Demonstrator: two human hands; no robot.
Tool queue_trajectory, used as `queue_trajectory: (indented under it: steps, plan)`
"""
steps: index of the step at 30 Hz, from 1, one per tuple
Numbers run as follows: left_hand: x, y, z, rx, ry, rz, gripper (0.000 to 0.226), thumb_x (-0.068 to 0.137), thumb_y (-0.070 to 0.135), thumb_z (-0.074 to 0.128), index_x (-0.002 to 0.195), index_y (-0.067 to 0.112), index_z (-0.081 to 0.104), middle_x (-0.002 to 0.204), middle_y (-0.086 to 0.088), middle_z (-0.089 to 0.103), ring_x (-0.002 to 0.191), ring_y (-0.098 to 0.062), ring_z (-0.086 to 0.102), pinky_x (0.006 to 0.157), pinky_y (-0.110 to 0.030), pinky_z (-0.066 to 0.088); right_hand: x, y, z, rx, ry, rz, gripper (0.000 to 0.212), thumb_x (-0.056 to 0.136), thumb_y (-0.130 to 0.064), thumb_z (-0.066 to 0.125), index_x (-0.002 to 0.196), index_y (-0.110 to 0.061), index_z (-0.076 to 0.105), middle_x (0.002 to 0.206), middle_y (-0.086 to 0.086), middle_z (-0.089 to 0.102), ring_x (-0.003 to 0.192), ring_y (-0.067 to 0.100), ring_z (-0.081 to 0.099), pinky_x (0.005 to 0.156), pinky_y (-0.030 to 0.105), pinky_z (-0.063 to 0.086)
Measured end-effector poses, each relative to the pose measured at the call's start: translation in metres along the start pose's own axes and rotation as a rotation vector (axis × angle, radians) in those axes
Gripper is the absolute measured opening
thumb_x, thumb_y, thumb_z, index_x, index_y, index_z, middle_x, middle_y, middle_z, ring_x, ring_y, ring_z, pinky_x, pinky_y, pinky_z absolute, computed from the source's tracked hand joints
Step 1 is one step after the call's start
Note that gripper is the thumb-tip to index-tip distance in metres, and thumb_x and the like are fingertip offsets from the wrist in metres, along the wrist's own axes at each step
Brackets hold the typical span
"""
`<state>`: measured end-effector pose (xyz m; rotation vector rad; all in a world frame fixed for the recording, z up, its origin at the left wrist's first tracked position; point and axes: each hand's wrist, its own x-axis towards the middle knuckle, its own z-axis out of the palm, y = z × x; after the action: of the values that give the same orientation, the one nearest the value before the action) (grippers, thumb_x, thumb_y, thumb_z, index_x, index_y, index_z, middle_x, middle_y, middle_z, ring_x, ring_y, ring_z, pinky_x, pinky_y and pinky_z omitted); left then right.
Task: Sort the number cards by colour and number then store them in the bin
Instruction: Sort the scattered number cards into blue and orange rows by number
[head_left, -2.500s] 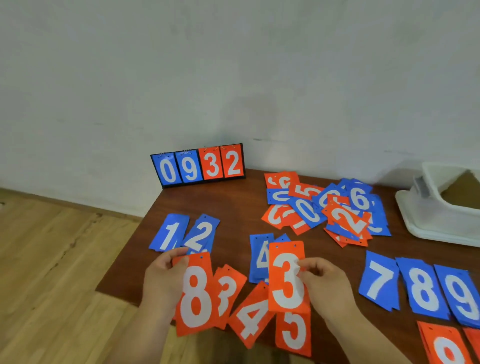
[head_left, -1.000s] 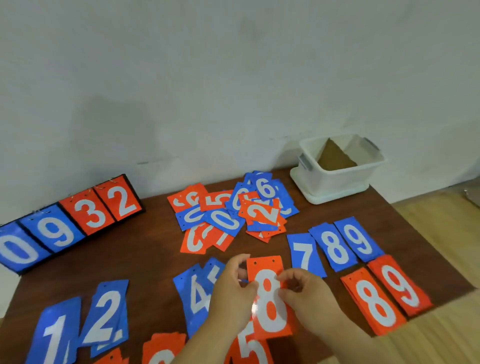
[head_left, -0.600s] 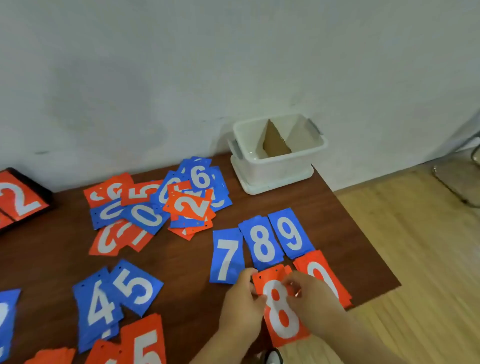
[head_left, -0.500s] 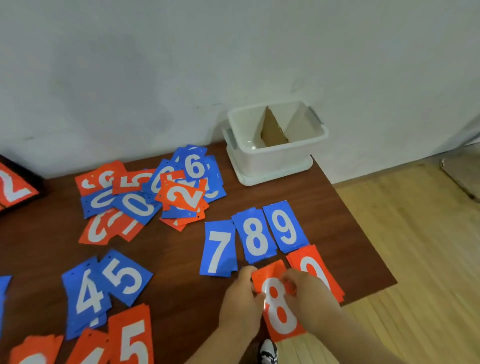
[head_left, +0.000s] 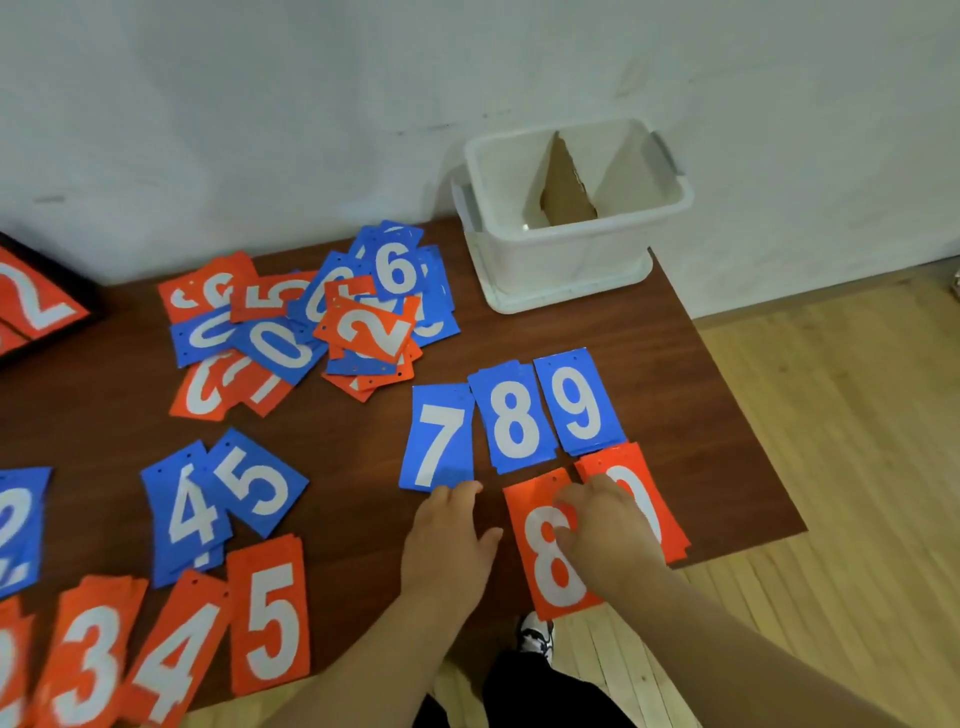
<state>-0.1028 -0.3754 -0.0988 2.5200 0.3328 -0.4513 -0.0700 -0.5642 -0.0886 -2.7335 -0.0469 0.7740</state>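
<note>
Left hand (head_left: 449, 540) lies flat and relaxed on the table (head_left: 675, 374). Right hand (head_left: 608, 535) presses the orange 8 card (head_left: 545, 582), which overhangs the near edge, and half hides the orange 9 card (head_left: 660, 514).

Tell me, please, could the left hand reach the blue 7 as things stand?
Probably yes: the left hand lies open just below the blue 7, fingertips at its near edge, nothing between.

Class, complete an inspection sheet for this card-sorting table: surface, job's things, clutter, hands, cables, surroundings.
Surface: brown table, partly covered by cards.
Job's things: orange 8 card beside orange 9 card, nearside of blue 8 card; unsorted pile; white bin with cardboard divider.
Clutter: flip scoreboard at left edge.
Hands: left hand flat, holding nothing; right hand on orange 8 card, grip unclear.
Cables: nothing seen.
Surroundings: white wall, wooden floor, one shoe.
</note>
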Motion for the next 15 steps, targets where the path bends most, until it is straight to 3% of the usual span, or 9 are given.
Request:
queue_trajectory:
  steps: [5, 10, 15]
  plan:
    - [0.003, -0.057, -0.066, -0.041, 0.178, -0.139, 0.056, 0.091, 0.046, 0.071, 0.141, 0.033, 0.048, 0.127, 0.006, 0.052, 0.123, -0.015, 0.052, 0.099, -0.035, 0.052, 0.022, -0.054, -0.012, 0.105, 0.041, -0.114, 0.036, 0.092, -0.036, 0.065, 0.127, -0.032, 0.062, 0.126, -0.004, 0.052, 0.12, 0.018, 0.052, 0.098, 0.032, 0.05]
    - [0.021, -0.132, -0.139, -0.113, 0.329, -0.28, 0.059, 0.088, 0.044, 0.075, 0.139, 0.025, 0.052, 0.132, -0.003, 0.053, 0.126, -0.024, 0.051, 0.102, -0.042, 0.048, 0.055, -0.13, -0.015, 0.159, 0.054, -0.17, 0.035, 0.092, -0.038, 0.067, 0.126, -0.031, 0.061, 0.13, -0.002, 0.049, 0.111, 0.017, 0.054, 0.089, 0.035, 0.054]
    - [0.054, -0.199, -0.204, -0.119, 0.336, -0.36, 0.067, 0.085, 0.048, 0.077, 0.141, 0.023, 0.05, 0.131, -0.006, 0.051, 0.123, -0.028, 0.052, 0.099, -0.043, 0.049, 0.085, -0.202, -0.022, 0.192, 0.076, -0.174, 0.035, 0.09, -0.036, 0.071, 0.124, -0.028, 0.064, 0.131, -0.001, 0.051, 0.113, 0.019, 0.057, 0.094, 0.035, 0.051]
